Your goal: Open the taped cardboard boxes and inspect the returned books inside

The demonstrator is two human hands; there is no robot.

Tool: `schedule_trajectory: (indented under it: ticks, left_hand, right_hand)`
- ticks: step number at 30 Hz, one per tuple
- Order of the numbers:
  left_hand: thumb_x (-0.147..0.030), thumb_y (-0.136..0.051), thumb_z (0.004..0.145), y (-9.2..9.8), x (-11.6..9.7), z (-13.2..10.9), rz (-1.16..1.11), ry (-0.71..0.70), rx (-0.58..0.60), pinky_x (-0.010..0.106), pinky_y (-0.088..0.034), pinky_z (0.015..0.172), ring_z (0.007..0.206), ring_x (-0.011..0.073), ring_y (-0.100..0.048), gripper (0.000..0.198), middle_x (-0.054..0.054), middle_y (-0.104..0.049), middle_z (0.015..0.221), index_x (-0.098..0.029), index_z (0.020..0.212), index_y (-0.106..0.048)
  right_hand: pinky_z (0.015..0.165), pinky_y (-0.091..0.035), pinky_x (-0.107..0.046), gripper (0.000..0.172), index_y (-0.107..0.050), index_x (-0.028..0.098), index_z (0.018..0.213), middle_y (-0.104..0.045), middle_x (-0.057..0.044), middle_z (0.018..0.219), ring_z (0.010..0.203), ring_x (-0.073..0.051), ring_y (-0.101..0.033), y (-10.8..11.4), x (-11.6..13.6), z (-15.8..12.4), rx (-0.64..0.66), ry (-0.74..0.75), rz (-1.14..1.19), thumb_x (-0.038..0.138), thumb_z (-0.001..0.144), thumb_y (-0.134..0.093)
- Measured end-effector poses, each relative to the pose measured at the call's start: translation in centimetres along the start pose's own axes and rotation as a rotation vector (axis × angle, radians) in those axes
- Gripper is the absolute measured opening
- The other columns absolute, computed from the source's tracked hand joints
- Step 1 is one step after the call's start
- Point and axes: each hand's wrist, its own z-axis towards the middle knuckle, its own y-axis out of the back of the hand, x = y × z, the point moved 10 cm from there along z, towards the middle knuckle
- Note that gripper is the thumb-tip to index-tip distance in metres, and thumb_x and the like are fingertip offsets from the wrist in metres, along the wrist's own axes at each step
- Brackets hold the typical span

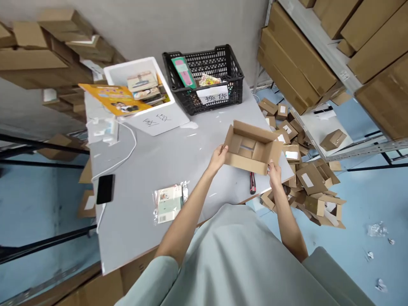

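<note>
Between my two hands is an empty cardboard box point(244, 162), its top open and its inside facing me, over the right end of the table. My left hand point(218, 158) grips its left side with the thumb at the rim. On the lower right corner, my right hand point(274, 173) is closed round the cardboard. Partly under the box lies a red and black box cutter point(253, 183). To the left of my left forearm, a book in clear plastic wrap point(168, 204) rests on the table.
On the grey table point(143, 157) are a phone point(105, 189) with a white cable, a white foam bin point(153, 117) of books and a black plastic crate point(204, 100). Many cardboard boxes point(307, 180) are heaped on the floor at right, below a shelf point(338, 63). More cartons point(35, 63) are stacked at left.
</note>
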Motion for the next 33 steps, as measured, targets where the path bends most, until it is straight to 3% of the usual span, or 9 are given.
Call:
schedule_trajectory:
  ticks: [4, 7, 10, 14, 16, 19, 25, 29, 33]
  left_hand:
    - [-0.023, -0.07, 0.103, -6.5, -0.1, 2.8, 0.059, 0.007, 0.097, 0.045, -0.046, 0.128, 0.138, 0.033, -0.069, 0.014, 0.013, -0.083, 0.126, -0.016, 0.108, -0.081]
    - [-0.018, -0.072, 0.1, -8.3, 0.9, 2.6, 0.043, 0.022, 0.124, 0.044, -0.045, 0.129, 0.142, 0.0324, -0.067, 0.015, 0.015, -0.08, 0.138, -0.016, 0.113, -0.081]
    - [-0.017, -0.075, 0.1, -6.1, 2.5, 1.1, -0.059, 0.019, 0.052, 0.039, -0.043, 0.13, 0.151, 0.0303, -0.06, 0.024, 0.015, -0.072, 0.152, -0.017, 0.124, -0.078]
    - [-0.016, -0.075, 0.099, 1.5, 6.8, -2.4, -0.162, 0.051, -0.083, 0.039, -0.046, 0.128, 0.148, 0.0285, -0.062, 0.023, 0.013, -0.076, 0.144, -0.019, 0.122, -0.079]
    - [-0.016, -0.075, 0.099, 6.6, 9.8, -4.9, -0.133, 0.089, -0.155, 0.04, -0.047, 0.127, 0.143, 0.0279, -0.066, 0.021, 0.012, -0.079, 0.137, -0.02, 0.118, -0.079]
    - [-0.013, -0.077, 0.095, 15.3, 14.6, -9.5, -0.07, 0.173, -0.324, 0.04, -0.049, 0.125, 0.135, 0.0268, -0.072, 0.021, 0.012, -0.08, 0.133, -0.021, 0.114, -0.079]
    - [-0.016, -0.078, 0.09, 31.1, 22.0, -18.5, 0.005, 0.351, -0.595, 0.047, -0.044, 0.13, 0.144, 0.0322, -0.065, 0.029, 0.015, -0.075, 0.141, -0.02, 0.118, -0.074]
    - [-0.017, -0.079, 0.084, 36.9, 25.3, -21.1, 0.028, 0.439, -0.635, 0.047, -0.042, 0.13, 0.143, 0.0332, -0.064, 0.034, 0.015, -0.076, 0.137, -0.02, 0.117, -0.073]
    - [-0.013, -0.077, 0.082, 38.2, 27.7, -20.9, 0.029, 0.459, -0.58, 0.041, -0.048, 0.123, 0.129, 0.029, -0.072, 0.027, 0.014, -0.08, 0.126, -0.019, 0.108, -0.074]
  right_hand:
    - [0.083, -0.066, -0.038, 0.067, -0.066, 0.021, 0.113, -0.08, -0.018, 0.119, 0.117, -0.03, -0.078, 3.6, -1.7, 0.4, -0.144, -0.09, 0.073, 0.083, 0.086, -0.062]
    - [0.093, -0.067, -0.044, 0.074, -0.065, 0.021, 0.12, -0.078, -0.021, 0.128, 0.124, -0.033, -0.076, 4.6, -2.3, -0.2, -0.102, -0.082, -0.002, 0.087, 0.087, -0.056]
    - [0.115, -0.058, -0.054, 0.084, -0.056, 0.017, 0.15, -0.063, -0.027, 0.156, 0.145, -0.037, -0.064, 6.0, -0.6, -2.0, -0.155, 0.047, -0.181, 0.081, 0.095, -0.051]
    - [0.134, -0.038, -0.059, 0.083, -0.037, 0.015, 0.171, -0.037, -0.028, 0.177, 0.167, -0.039, -0.039, 5.5, 4.7, -7.0, -0.341, 0.369, -0.555, 0.068, 0.108, -0.045]
    - [0.136, -0.035, -0.058, 0.07, -0.044, 0.017, 0.167, -0.04, -0.025, 0.176, 0.168, -0.037, -0.037, 1.7, 6.0, -9.2, -0.248, 0.51, -0.633, 0.06, 0.112, -0.042]
    - [0.131, -0.043, -0.054, 0.054, -0.062, 0.02, 0.151, -0.058, -0.021, 0.163, 0.156, -0.033, -0.053, -6.9, 3.7, -11.1, 0.119, 0.51, -0.588, 0.053, 0.112, -0.046]
    - [0.119, -0.054, -0.045, 0.022, -0.078, 0.02, 0.12, -0.081, -0.011, 0.124, 0.119, -0.027, -0.074, -25.1, -10.1, -17.4, 0.853, -0.125, -0.567, 0.025, 0.1, -0.071]
    - [0.119, -0.053, -0.045, 0.017, -0.079, 0.014, 0.115, -0.08, -0.009, 0.12, 0.121, -0.026, -0.072, -32.3, -14.7, -21.5, 0.943, -0.285, -0.622, 0.016, 0.098, -0.079]
    - [0.104, -0.064, -0.05, 0.04, -0.07, 0.017, 0.14, -0.071, -0.011, 0.141, 0.122, -0.028, -0.073, -36.3, -17.6, -23.9, 0.969, -0.428, -0.635, 0.04, 0.108, -0.076]
